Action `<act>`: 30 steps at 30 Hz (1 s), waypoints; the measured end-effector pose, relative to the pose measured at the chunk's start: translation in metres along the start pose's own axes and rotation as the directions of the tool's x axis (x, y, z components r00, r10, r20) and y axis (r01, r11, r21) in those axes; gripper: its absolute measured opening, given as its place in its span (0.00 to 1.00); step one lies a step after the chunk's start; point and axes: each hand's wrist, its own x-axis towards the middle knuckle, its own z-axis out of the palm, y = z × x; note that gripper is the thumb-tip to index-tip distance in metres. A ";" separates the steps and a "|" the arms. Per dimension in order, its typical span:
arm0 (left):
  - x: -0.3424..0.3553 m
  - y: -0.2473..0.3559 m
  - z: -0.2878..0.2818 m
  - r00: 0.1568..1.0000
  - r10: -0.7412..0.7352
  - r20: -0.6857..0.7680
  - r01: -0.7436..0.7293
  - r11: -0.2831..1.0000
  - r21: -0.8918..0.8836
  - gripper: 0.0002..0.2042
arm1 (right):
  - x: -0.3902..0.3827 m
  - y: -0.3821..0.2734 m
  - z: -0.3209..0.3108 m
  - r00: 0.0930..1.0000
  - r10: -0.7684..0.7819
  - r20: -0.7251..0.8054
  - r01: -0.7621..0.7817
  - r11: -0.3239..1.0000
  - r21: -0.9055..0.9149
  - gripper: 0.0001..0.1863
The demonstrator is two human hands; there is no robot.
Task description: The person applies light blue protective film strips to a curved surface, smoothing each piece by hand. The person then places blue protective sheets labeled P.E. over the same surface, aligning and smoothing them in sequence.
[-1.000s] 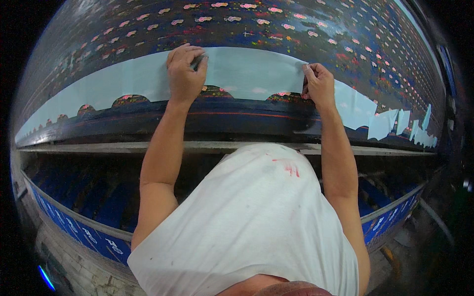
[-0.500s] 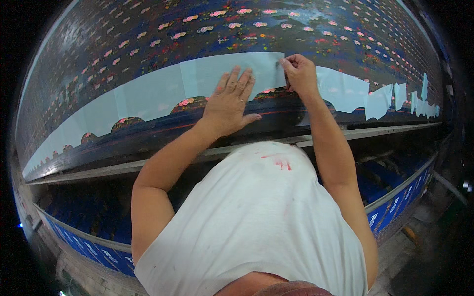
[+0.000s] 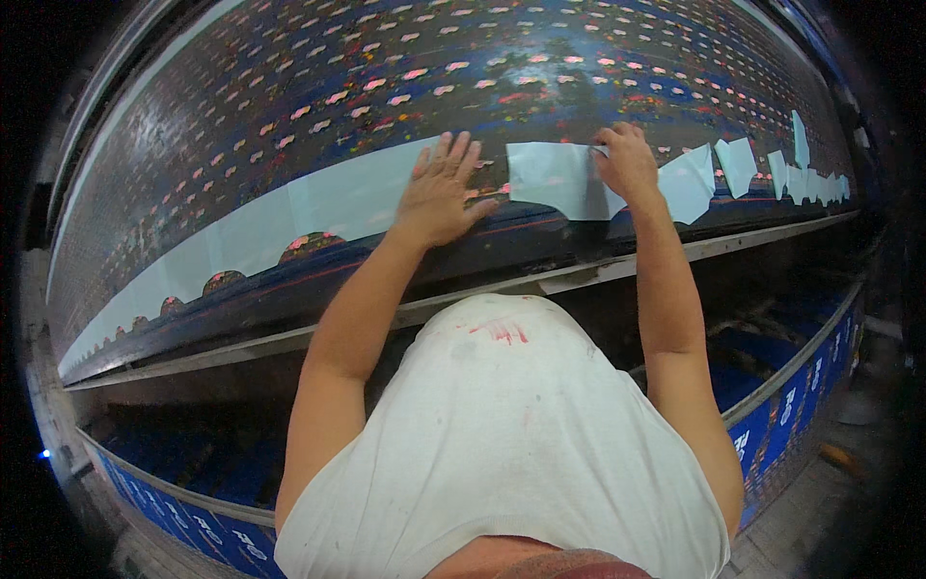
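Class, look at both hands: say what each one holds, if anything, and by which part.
The right hand pinches the pale paper strip at its upper right edge. The left hand holds nothing; it lies flat, fingers spread, on the patterned sheet.

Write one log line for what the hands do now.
left hand: flat on pale strip | right hand: pinching strip's loose end | patterned blue sheet behind

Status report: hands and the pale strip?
Left hand flat on the patterned sheet. Right hand pinching the pale strip. Nothing in the way.

White sleeveless shirt [image 3: 511,444] w/ red smear near collar, faint stains; bare arms.
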 end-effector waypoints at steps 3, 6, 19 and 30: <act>0.009 0.013 0.008 0.983 -0.176 -0.042 0.179 0.982 0.060 0.51 | -0.017 0.051 -0.009 0.994 0.106 0.017 -0.105 0.993 -0.063 0.10; 0.031 0.047 0.001 0.922 -0.387 -0.006 0.386 0.917 0.105 0.53 | -0.021 0.079 -0.005 0.998 -0.039 0.043 0.041 0.999 -0.033 0.10; -0.044 0.137 0.004 0.967 -0.099 -0.237 0.015 0.943 -0.332 0.16 | -0.099 0.024 -0.075 0.607 -0.736 0.300 0.020 0.392 0.920 0.14; -0.052 0.058 -0.020 0.589 -0.794 -0.151 0.434 0.469 -0.769 0.12 | -0.024 0.025 0.010 0.920 -0.252 0.300 -0.190 0.382 0.904 0.08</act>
